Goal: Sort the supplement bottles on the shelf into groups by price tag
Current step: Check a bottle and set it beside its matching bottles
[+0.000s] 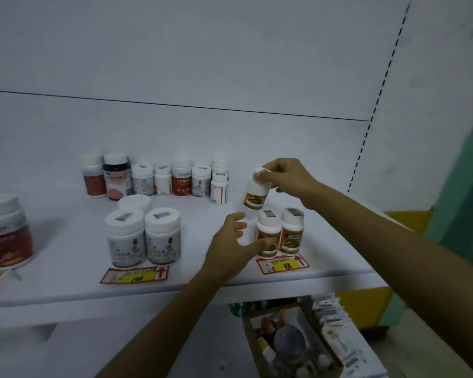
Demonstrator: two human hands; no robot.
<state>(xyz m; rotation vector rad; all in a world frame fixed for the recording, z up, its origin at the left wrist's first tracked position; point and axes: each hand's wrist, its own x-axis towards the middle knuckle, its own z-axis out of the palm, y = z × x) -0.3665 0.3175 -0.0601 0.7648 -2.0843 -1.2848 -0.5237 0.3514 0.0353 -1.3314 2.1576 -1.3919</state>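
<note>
The right hand is pinching an orange-labelled bottle by its cap above the two matching bottles behind the 88 tag, apparently to group it there, while the open left hand is waiting beneath, gripping nothing.

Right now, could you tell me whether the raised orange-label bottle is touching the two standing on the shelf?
Apart. In the head view the raised bottle, pinched by the right hand, hangs above the standing pair.

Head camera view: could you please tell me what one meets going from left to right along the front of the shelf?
Big red-labelled jar → two grey-labelled white jars behind the 108 price tag → left hand → two orange-labelled bottles behind the 88 price tag.
</note>
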